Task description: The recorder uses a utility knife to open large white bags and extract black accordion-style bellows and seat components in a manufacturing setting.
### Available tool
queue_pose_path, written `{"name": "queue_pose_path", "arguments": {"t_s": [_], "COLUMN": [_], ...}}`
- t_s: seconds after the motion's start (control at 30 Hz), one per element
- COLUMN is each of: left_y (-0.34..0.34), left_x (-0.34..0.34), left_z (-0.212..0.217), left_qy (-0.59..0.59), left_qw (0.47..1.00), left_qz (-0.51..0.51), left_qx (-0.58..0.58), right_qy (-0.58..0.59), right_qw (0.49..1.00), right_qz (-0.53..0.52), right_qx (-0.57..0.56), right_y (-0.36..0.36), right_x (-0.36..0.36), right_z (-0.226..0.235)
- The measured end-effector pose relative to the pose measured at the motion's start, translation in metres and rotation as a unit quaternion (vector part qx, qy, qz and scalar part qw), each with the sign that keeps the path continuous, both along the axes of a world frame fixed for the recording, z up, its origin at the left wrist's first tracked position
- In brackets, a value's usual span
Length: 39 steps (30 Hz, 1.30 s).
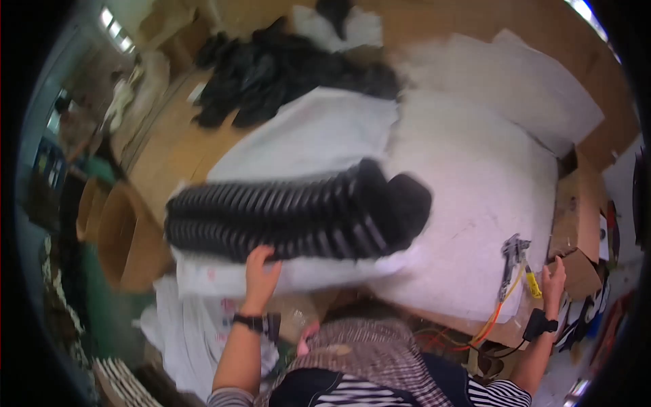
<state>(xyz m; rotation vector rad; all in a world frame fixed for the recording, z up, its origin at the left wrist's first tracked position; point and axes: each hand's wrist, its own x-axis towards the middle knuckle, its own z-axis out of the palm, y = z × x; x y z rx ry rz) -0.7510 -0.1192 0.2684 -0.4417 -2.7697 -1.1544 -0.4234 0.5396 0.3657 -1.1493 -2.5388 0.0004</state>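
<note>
Two long rows of black, ribbed, nested pieces (271, 210) lie side by side on a white sheet; blur hides their exact kind. My left hand (261, 275) rests at their near edge, fingertips touching the closer row, thumb and fingers apart, without a grip around it. Far to the right, my right hand (555, 277) is beside a cardboard box (582, 271), fingers stretched out and apart. Whether it touches the box is hard to tell. Left of that hand lies a grey metal tool (512, 254) on an orange hose (491, 319), with a yellow piece (534, 285) next to it.
A pale, flat sheet (468, 183) covers the table's right part. Crumpled black material (285, 74) is heaped at the far side. Open cardboard boxes (132, 237) stand at the left, and white sacking (183, 332) hangs near the front edge.
</note>
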Motion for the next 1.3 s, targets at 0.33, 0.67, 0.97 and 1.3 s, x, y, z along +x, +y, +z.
{"name": "queue_pose_path", "arguments": {"t_s": [0.33,0.67,0.97,1.3], "left_y": [-0.187,-0.136,-0.065,-0.004], "left_x": [0.095,0.186,0.2,0.16], "left_z": [0.074,0.153,0.107,0.067], "left_qy": [-0.14,-0.234,-0.56,-0.283], "left_qw": [0.97,0.962,0.784,0.935], "left_qz": [0.195,-0.018,-0.261,-0.203], "left_qx": [0.041,0.141,0.068,0.063], "right_qy": [-0.119,-0.298,-0.33,-0.351], "right_qw": [0.823,0.596,0.512,0.592], "right_qz": [0.378,0.607,0.612,0.502], "right_qx": [-0.406,-0.433,-0.505,-0.523], "right_y": [-0.246,-0.377,-0.41,-0.374], "right_x": [-0.143,-0.137,-0.103,-0.103], "right_z": [-0.045,-0.037,-0.04,-0.074]}}
